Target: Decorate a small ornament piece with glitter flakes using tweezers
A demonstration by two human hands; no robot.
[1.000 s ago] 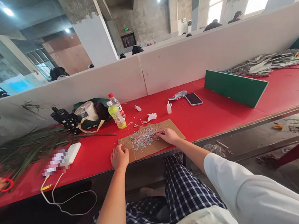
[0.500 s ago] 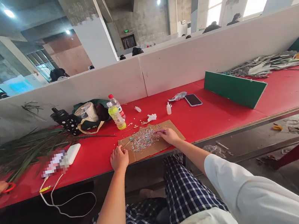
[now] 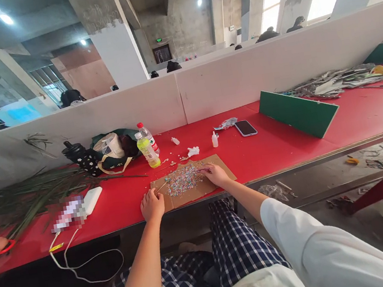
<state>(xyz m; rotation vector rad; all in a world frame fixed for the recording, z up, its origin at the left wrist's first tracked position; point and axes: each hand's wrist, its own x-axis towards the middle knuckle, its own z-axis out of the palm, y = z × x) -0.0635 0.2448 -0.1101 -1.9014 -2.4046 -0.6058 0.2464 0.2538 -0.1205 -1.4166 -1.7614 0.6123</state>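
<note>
While touching right fingers (image 3: 203, 169), colored flakes (image 3: 183, 180)

Just the one cam here, worn on the head, looking forward and down past the checked trousers (image 3: 237, 248) at the left hand (image 3: 152, 206) and right hand (image 3: 215, 174), pretty close over the red surface (image 3: 286, 148), and wide enough to catch the white partition (image 3: 240, 82) and concrete pillars (image 3: 108, 30) beyond.
</note>
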